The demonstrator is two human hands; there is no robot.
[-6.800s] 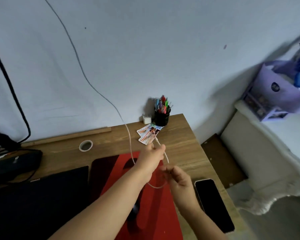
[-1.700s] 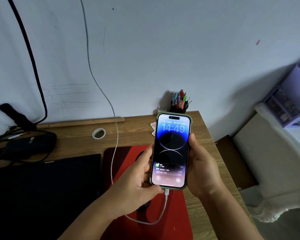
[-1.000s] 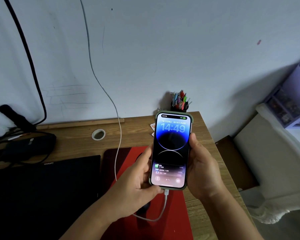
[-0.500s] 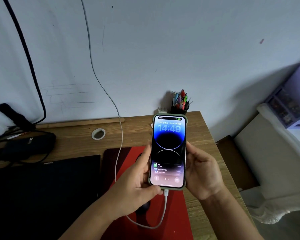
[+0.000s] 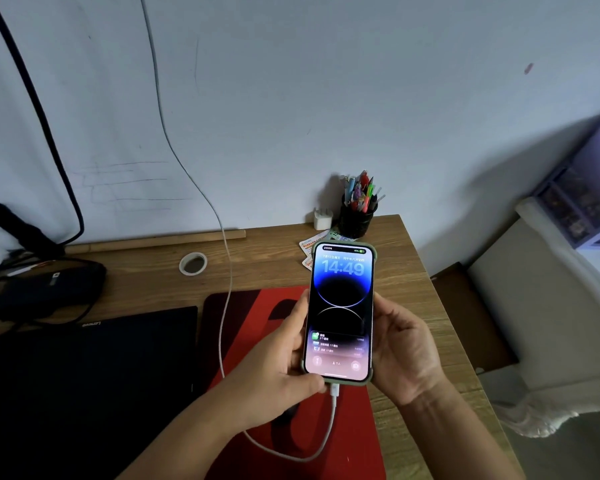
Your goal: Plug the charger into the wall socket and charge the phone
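The phone (image 5: 340, 310), in a green case, is held upright above the desk with its lock screen lit and showing 14:49. My left hand (image 5: 278, 368) grips its lower left edge and bottom corner. My right hand (image 5: 400, 348) cups its right side. A white charging cable (image 5: 227, 289) is plugged into the phone's bottom, loops under my left wrist and runs up the wall out of the top of the view. The wall socket is out of view.
A wooden desk (image 5: 413, 271) carries a red mouse pad (image 5: 253, 306), a closed black laptop (image 5: 84, 375), a tape roll (image 5: 193, 263), a pen cup (image 5: 357, 216), a white charger block (image 5: 323, 218) and cards. A black bag (image 5: 42, 289) and thick black cable (image 5: 42, 109) sit left. A bed (image 5: 551, 323) is right.
The phone has dropped lower and tilted flatter toward the desk over the last second, still in both hands. Earlier, both hands held only the cable while the phone lay on the desk.
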